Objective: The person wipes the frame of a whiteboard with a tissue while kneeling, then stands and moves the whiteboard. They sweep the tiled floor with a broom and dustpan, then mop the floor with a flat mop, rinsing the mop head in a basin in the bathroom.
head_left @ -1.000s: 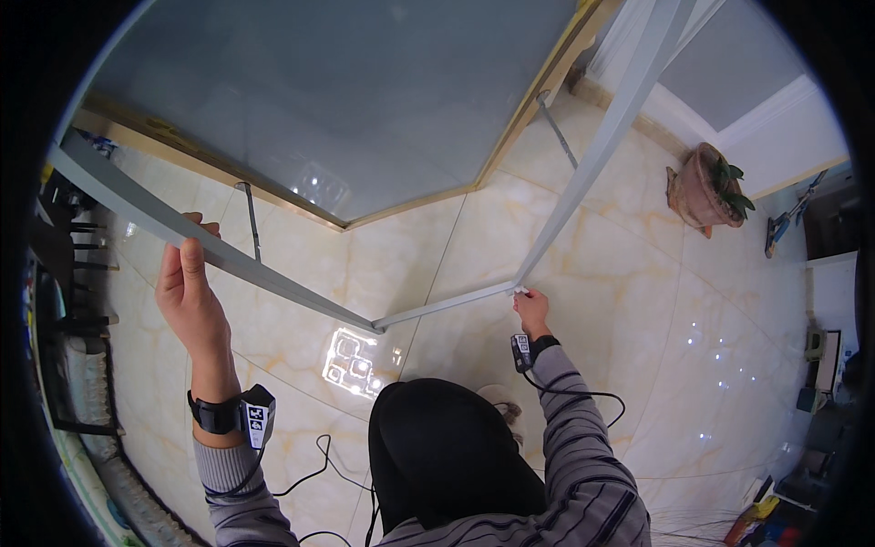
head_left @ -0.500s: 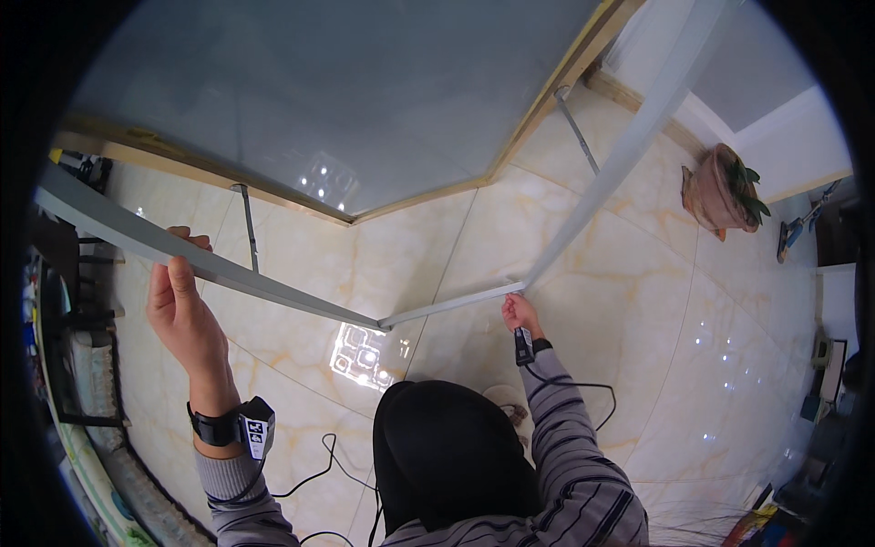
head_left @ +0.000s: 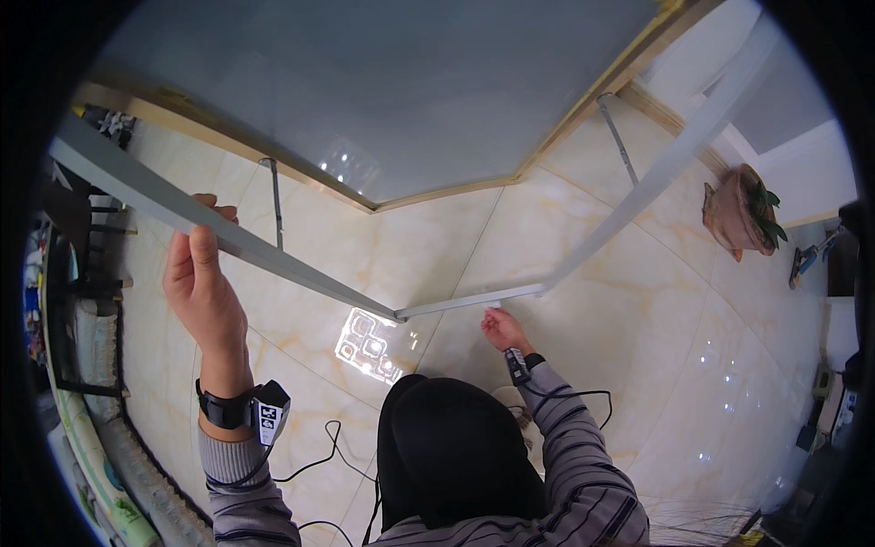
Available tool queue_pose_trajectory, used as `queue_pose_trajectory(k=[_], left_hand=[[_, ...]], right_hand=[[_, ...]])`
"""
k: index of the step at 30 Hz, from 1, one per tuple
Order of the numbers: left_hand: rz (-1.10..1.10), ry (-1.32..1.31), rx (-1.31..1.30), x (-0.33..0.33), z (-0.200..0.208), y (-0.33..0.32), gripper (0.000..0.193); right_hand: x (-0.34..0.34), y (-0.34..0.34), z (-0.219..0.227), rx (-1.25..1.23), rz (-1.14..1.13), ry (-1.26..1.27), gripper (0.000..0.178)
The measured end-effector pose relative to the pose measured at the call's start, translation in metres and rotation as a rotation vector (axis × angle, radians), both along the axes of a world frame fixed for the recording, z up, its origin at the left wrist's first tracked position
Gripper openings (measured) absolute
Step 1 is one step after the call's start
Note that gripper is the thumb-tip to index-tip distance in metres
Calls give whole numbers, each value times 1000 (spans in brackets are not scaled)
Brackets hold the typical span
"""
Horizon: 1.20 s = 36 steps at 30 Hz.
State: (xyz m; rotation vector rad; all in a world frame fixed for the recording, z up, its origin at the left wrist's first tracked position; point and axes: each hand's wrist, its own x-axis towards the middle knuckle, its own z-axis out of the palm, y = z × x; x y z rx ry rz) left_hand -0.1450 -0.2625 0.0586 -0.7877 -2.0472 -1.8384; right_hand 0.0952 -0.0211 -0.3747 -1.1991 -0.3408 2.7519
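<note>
A pale grey frame point(head_left: 301, 270) stretches before me, its long left and right bars joined by a short crossbar point(head_left: 474, 298). My left hand point(head_left: 205, 283) is closed on the left bar, thumb on the near side and fingertips showing beyond it. Just under the crossbar is my right hand point(head_left: 503, 330), its fingers pinched together. A small white thing point(head_left: 493, 304) shows at those fingertips, against the bar's lower edge; its kind is too small to tell. Beyond the frame stands a grey panel point(head_left: 365, 100) with a wooden edge, and thin metal struts point(head_left: 277, 205) run from that edge toward the bars.
Shiny marble-patterned tiles point(head_left: 638, 365) make up the floor. A clay plant pot point(head_left: 736, 214) stands at the right by the wall. Along the left lies a long cushioned seat point(head_left: 100, 356). Black cables point(head_left: 314, 465) hang from the wristbands near my body.
My right hand has slid left along the crossbar, away from its right corner. The frame and panel sit slightly further right in view; my left hand keeps its hold.
</note>
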Motion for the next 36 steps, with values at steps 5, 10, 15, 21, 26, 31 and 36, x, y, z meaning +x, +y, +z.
queue_pose_trajectory(k=[5,10,15,21,26,31,36], left_hand=[[-21,10,9,0,0,0,29],[-36,-5,-6,2,1,-1,30],[-57,-12,-20,2,3,-1,31],[-109,-6,-21,3,5,1,31],[-92,-15,1,4,6,1,31],[-112,4,-38,5,7,1,33],[-97,3,-15,3,5,2,34]], right_hand=[[-37,-54,-13,-9,301,115,6],[-66,-92,-13,-9,499,114,9],[-92,-115,-17,127,504,116,5],[-95,-121,-25,632,769,106,8],[-82,-118,-13,815,1016,-88,8],[-98,-120,-1,166,740,7,6],[-105,-133,1,69,615,24,7]])
